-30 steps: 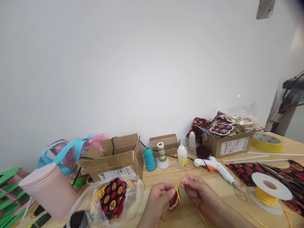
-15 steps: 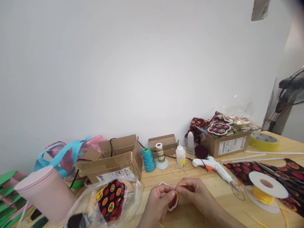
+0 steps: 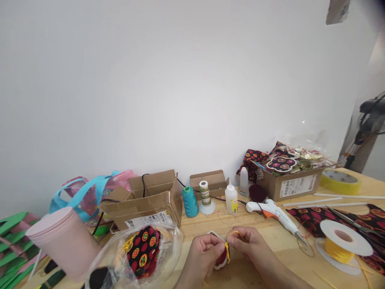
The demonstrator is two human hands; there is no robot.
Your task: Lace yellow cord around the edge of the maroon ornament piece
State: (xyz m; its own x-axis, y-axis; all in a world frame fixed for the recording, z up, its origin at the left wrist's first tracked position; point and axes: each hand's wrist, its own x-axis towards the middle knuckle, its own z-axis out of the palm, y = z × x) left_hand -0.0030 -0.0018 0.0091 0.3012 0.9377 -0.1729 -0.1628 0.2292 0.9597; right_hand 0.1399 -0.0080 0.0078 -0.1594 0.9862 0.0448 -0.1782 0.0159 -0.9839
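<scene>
Both my hands meet at the bottom middle, just above the wooden table (image 3: 210, 226). My left hand (image 3: 203, 253) is closed on a small red and white fabric piece (image 3: 221, 259). My right hand (image 3: 250, 241) pinches a yellow cord (image 3: 234, 233) that loops over its fingers and hangs down across the piece. The cord trails down along my right forearm. A white spool of the same yellow cord (image 3: 341, 244) lies on the table to the right.
Behind my hands stand a teal thread cone (image 3: 189, 202), a small thread spool (image 3: 206, 197), two glue bottles (image 3: 231, 198) and a white glue gun (image 3: 276, 213). Cardboard boxes (image 3: 144, 204) sit left, a box of patterned pieces (image 3: 290, 176) right. A plastic bag (image 3: 141, 253) and pink cup (image 3: 64, 241) lie left.
My right hand has drawn in to my left, and the raised cord now loops low over its fingers. The view shifted slightly.
</scene>
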